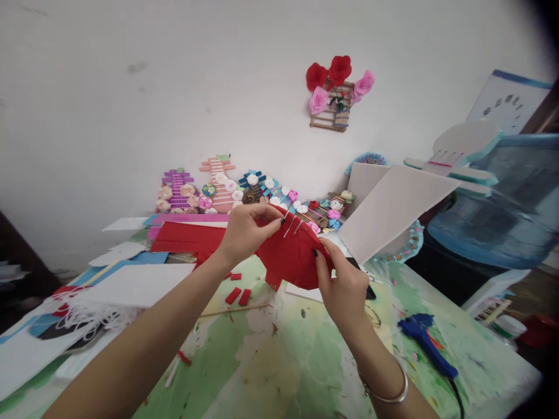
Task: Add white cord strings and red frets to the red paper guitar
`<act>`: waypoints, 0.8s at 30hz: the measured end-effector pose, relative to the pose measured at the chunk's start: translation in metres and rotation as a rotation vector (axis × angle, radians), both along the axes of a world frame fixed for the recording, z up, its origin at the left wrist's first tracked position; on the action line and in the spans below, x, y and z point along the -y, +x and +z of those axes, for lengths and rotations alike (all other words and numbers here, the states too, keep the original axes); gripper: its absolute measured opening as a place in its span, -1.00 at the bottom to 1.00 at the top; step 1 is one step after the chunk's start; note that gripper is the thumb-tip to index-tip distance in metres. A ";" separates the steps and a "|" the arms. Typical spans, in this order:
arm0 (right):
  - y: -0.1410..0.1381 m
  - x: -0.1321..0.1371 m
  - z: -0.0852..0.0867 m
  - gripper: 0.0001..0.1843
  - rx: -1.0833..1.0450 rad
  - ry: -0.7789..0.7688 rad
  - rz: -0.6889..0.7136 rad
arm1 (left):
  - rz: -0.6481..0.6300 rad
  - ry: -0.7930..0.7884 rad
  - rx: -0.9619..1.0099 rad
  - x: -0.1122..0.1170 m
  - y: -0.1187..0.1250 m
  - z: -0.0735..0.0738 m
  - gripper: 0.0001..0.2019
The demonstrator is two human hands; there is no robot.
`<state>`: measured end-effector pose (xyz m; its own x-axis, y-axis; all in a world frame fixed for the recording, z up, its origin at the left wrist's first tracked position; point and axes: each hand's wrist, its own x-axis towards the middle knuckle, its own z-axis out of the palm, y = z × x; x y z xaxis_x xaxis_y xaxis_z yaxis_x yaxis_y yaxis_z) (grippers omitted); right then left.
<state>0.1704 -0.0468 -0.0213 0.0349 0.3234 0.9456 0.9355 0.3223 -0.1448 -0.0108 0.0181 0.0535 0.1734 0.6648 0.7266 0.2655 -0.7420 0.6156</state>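
Observation:
Raised above the table is a rounded red paper-covered piece, tilted, with several short white strings across its upper part. My left hand is closed at its upper left edge, thumb and fingers pinched beside the strings. Whether a string is also in that pinch cannot be seen. On the other side, my right hand grips the right edge, thumb on the front face. Below the piece, small red strips lie on the table.
A blue glue gun lies at right on the paint-stained table. White boards and tangled white string are at left. Instrument-shaped flower crafts line the wall. A large blue water bottle stands right, near upright white card.

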 end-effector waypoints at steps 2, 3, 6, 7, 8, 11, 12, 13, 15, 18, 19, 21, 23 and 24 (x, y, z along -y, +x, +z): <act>0.000 0.000 0.000 -0.75 0.003 -0.009 0.004 | -0.011 -0.035 0.026 -0.001 0.000 -0.002 -0.94; 0.000 0.001 0.000 -0.75 0.003 -0.010 0.005 | -0.024 -0.057 0.042 -0.002 0.000 -0.004 -0.94; 0.000 0.001 0.000 -0.76 0.002 0.001 0.008 | -0.071 -0.101 0.082 -0.003 0.001 -0.009 -0.93; 0.000 0.001 0.000 -0.76 0.002 0.004 0.008 | -0.078 -0.094 0.088 -0.003 0.001 -0.010 -0.93; -0.001 0.000 0.000 -0.76 0.002 0.007 0.007 | -0.077 -0.077 0.091 -0.003 0.002 -0.011 -0.93; -0.001 0.000 0.000 -0.76 0.000 0.009 0.004 | -0.027 0.008 0.093 -0.001 0.004 -0.015 -0.93; 0.000 0.000 0.000 -0.76 -0.001 0.011 0.002 | -0.007 0.036 0.090 -0.001 0.004 -0.015 -0.94; 0.000 0.000 0.000 -0.76 -0.002 0.011 0.002 | 0.011 0.064 0.085 0.000 0.005 -0.016 -0.94; -0.001 0.000 0.000 -0.77 -0.001 0.010 0.006 | 0.039 0.117 0.069 0.001 0.006 -0.017 -0.95; -0.001 0.001 0.001 -0.77 0.003 0.011 0.022 | 0.079 0.188 0.037 0.002 0.005 -0.019 -0.94; -0.002 0.001 0.001 -0.77 0.005 0.012 0.029 | 0.098 0.215 0.022 0.002 0.005 -0.019 -0.92; -0.002 0.001 0.002 -0.77 0.009 0.019 0.040 | 0.145 0.289 -0.030 0.001 0.004 -0.020 -0.89; -0.003 0.002 0.002 -0.77 0.009 0.019 0.051 | 0.197 0.378 -0.097 0.001 0.002 -0.020 -0.88; -0.003 0.002 0.002 -0.77 0.008 0.017 0.055 | 0.218 0.420 -0.130 0.001 0.002 -0.020 -0.88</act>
